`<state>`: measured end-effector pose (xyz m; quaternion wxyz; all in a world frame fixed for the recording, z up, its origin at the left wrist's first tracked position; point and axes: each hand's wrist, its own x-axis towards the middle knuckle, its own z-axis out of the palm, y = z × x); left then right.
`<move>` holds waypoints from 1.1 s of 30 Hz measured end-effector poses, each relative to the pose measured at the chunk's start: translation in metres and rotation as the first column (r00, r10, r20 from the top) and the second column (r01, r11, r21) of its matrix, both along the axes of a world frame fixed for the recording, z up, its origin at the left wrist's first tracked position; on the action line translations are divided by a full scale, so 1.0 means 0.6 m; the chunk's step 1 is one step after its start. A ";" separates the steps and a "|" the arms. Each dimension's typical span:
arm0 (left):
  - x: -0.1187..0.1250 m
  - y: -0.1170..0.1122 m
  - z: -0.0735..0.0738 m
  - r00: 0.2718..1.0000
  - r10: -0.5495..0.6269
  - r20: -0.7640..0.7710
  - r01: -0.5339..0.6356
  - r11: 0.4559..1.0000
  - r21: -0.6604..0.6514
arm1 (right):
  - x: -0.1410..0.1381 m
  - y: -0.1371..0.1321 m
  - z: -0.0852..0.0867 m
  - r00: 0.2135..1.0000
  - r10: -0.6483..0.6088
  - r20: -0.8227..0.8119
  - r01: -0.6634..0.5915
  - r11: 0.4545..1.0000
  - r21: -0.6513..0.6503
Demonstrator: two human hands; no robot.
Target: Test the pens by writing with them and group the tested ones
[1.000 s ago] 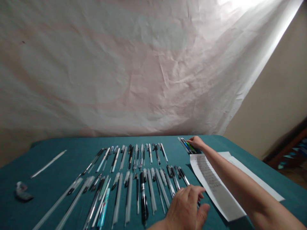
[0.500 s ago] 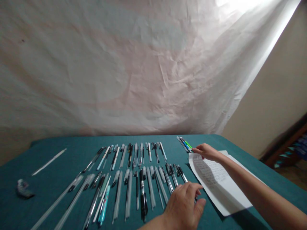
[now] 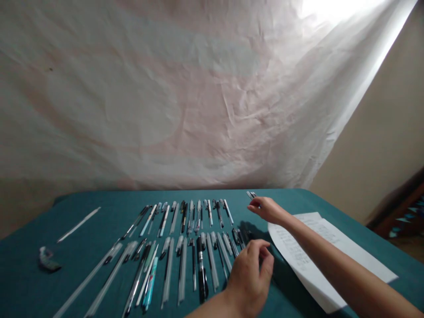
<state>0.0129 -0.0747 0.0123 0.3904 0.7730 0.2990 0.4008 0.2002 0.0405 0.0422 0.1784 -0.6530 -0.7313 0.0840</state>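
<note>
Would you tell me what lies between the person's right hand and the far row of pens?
Only bare teal tablecloth, partly shadowed, separates the right hand from the far row of pens; the head view shows it.

Your left hand and right hand are bare. Your right forearm is bare too, long and slender along all that shows. Your left forearm shows bare just behind the wrist.

Only one cam on my feed: head-worn, facing fwd and tilted down at the counter, close over its near edge. Left hand and right hand sit low in frame, centre-right; sheet backdrop fills the upper part.
</note>
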 end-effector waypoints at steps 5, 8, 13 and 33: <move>-0.001 0.017 -0.003 0.985 0.107 0.137 -0.081 0.980 -0.184 | -0.095 0.046 -0.038 0.999 -0.027 -0.019 0.026 0.998 -0.049; 0.000 0.026 -0.010 0.971 0.135 0.197 -0.086 0.967 -0.238 | -0.121 0.067 -0.058 0.996 -0.085 -0.005 0.084 0.994 -0.076; 0.001 0.031 -0.018 0.958 0.157 0.239 -0.089 0.958 -0.273 | -0.127 0.080 -0.064 0.992 -0.122 0.036 0.126 0.986 -0.107; 0.000 0.077 -0.033 0.809 0.431 0.401 -0.238 0.862 -0.447 | -0.109 -0.026 0.022 0.762 0.143 -0.632 -0.356 0.907 -0.224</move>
